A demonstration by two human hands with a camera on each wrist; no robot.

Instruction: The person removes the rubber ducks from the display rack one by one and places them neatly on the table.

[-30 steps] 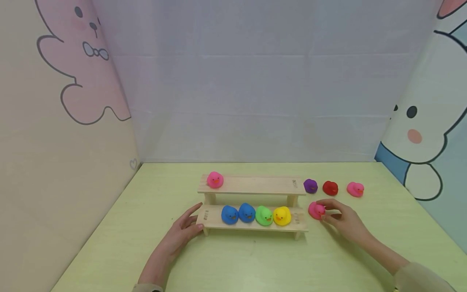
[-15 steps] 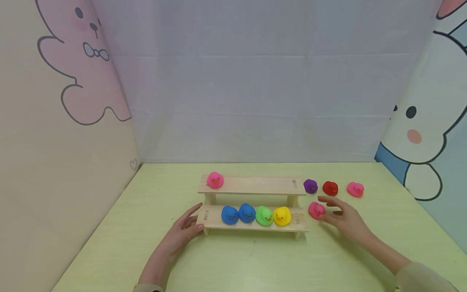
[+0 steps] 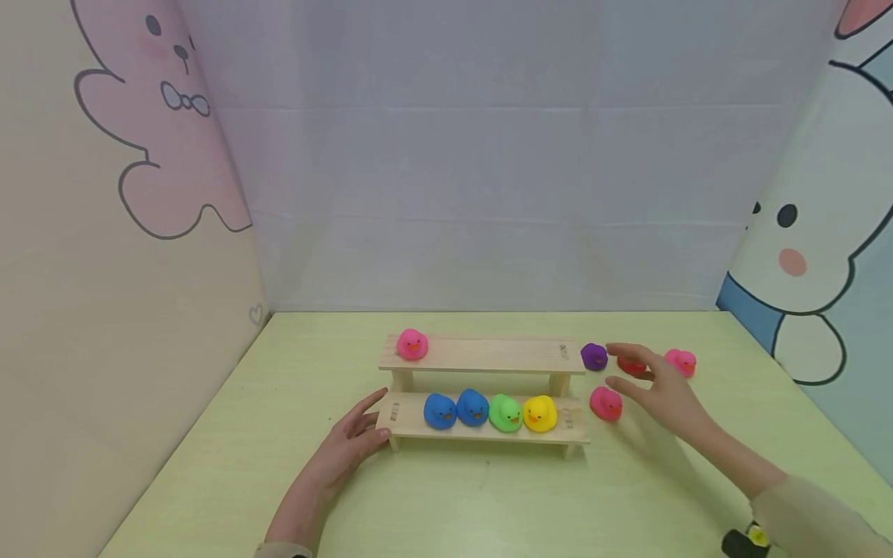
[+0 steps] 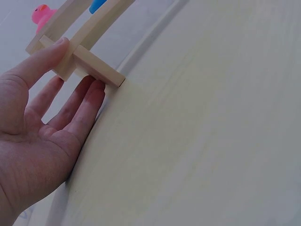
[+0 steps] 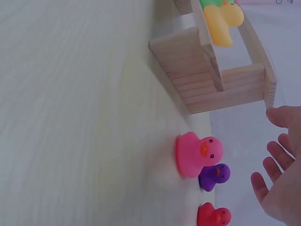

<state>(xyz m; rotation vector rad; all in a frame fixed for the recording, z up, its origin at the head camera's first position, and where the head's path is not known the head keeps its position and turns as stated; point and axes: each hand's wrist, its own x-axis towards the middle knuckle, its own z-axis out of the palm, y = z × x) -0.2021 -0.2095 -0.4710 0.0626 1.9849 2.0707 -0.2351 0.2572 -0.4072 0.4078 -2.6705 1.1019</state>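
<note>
Left hand (image 3: 350, 444) grips the left end of the wooden stand (image 3: 491, 354), thumb on the lower board (image 3: 407, 422). Right hand (image 3: 667, 397), released and fingers apart, hovers above the desk (image 3: 481, 508), partly hiding the red rubber duck (image 5: 208, 215) (purple rubber duck (image 3: 594, 356) near the fingertips). Front pink rubber duck (image 3: 605, 404) sits on the desk, just beside the stand's right end.

Matt, smooth wooden shelf (image 3: 488, 355); smooth, rubbery ducks (image 3: 540, 414).
</note>
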